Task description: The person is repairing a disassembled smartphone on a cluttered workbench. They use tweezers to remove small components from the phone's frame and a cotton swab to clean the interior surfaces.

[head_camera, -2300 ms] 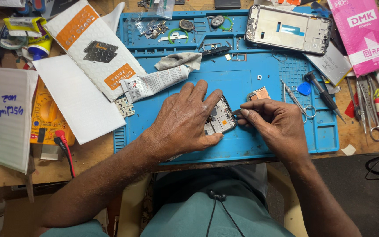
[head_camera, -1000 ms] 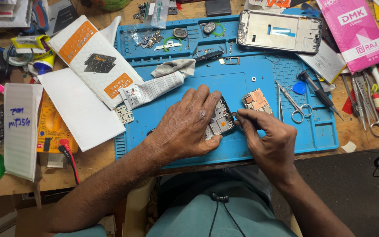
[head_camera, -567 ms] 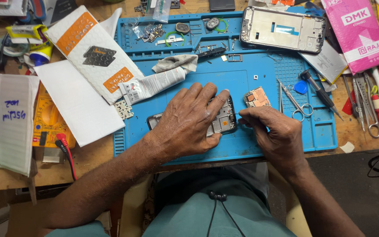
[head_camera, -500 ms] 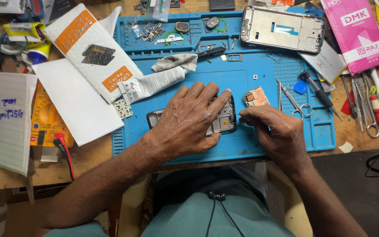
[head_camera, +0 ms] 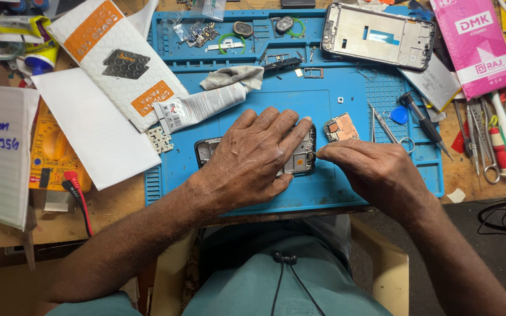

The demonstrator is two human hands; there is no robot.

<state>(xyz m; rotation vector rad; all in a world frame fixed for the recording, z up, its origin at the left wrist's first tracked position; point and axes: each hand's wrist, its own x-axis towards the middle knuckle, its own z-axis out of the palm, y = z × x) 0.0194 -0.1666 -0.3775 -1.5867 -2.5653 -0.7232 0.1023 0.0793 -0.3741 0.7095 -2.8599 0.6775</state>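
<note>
On the blue repair mat (head_camera: 253,105), the left hand (head_camera: 253,158) is pressing flat on the opened, likely fragile phone (head_camera: 300,158), while the right hand (head_camera: 376,172), fingertips pinched closed, is touching its right edge.

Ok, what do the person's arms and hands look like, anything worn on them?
Both arms are bare to the picture's edge: no sleeves, gloves, watch or rings show. The left hand and right hand have short nails. A teal garment covers the lap, with a thin black cord hanging over it.
</note>
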